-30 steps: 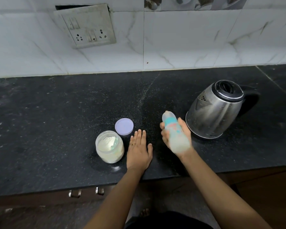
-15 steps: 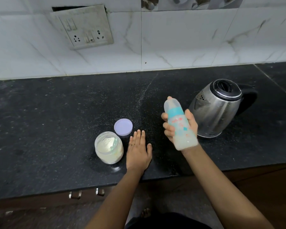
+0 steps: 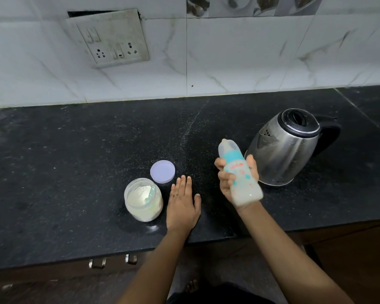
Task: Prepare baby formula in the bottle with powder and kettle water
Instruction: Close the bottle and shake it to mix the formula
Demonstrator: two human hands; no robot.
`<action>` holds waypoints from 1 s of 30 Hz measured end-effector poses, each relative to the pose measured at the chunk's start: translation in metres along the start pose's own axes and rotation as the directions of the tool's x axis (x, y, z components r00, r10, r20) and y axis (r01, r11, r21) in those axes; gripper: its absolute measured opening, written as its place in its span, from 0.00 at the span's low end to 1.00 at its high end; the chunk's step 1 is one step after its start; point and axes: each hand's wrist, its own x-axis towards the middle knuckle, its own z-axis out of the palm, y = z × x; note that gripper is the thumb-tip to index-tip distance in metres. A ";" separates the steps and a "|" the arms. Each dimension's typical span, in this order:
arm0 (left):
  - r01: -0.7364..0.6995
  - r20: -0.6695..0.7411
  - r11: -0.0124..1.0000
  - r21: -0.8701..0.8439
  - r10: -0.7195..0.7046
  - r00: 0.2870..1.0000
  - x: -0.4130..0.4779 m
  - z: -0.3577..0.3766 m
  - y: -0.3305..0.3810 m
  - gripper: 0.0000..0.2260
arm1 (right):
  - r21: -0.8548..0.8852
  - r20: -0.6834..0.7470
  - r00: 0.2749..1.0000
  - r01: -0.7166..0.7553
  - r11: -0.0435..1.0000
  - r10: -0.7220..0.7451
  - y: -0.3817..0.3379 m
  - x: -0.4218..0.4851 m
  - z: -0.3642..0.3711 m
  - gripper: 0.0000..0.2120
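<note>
One jar (image 3: 143, 199), one lid (image 3: 162, 171), one bottle (image 3: 239, 173) and one kettle (image 3: 283, 148) share a black speckled tabletop (image 3: 53, 172) beneath a white tiled wall, where a single socket plate (image 3: 110, 38) hangs askew. At left, the open jar stands upright, holding pale powder, with its lilac lid lying flat just behind it. Beside the jar, the left hand (image 3: 182, 205) rests palm down on the tabletop, fingers flat and together, gripping nothing; a ring shows on one finger. To its right, the right hand (image 3: 233, 181) is wrapped around the bottle, holding it in the air above the tabletop and tilted, teat end pointing up and away. The bottle is clear with a teal collar, red and teal markings and a cloudy white liquid inside; its outline is blurred. The steel kettle with black lid and handle stands just behind and right of the bottle, its spout facing left. Two drawer handles (image 3: 112, 261) show below the tabletop's front edge.
</note>
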 end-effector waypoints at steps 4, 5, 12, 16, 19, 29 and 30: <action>0.001 0.001 1.000 0.002 -0.001 1.000 0.000 0.000 0.000 0.29 | 0.124 -0.124 0.973 0.210 0.970 -0.195 0.006 0.007 0.008 0.31; 0.000 -0.002 1.000 0.002 0.000 1.000 0.000 -0.001 0.000 0.29 | 0.270 -0.067 0.982 0.188 0.944 -0.177 0.008 0.007 0.003 0.29; -0.001 -0.004 1.000 -0.005 0.001 1.000 0.000 -0.002 0.000 0.29 | 0.133 0.042 0.991 0.124 0.983 -0.130 0.009 0.008 0.020 0.42; -0.003 -0.004 1.000 -0.015 0.003 1.000 0.000 -0.001 0.000 0.29 | 0.103 0.117 0.992 -0.058 0.993 0.046 0.006 0.011 0.007 0.29; 0.006 0.002 1.000 -0.022 -0.006 1.000 0.000 -0.001 0.000 0.28 | -0.097 0.092 0.996 0.014 0.995 -0.005 0.007 0.012 0.008 0.29; 0.001 -0.018 1.000 -0.020 -0.001 1.000 0.000 0.000 0.000 0.28 | 0.105 0.107 0.994 -0.015 0.994 0.004 0.008 0.010 0.011 0.31; 0.002 -0.020 1.000 -0.019 -0.002 1.000 0.000 0.000 0.000 0.28 | 0.193 0.114 0.993 -0.048 0.980 0.026 0.006 0.010 0.008 0.32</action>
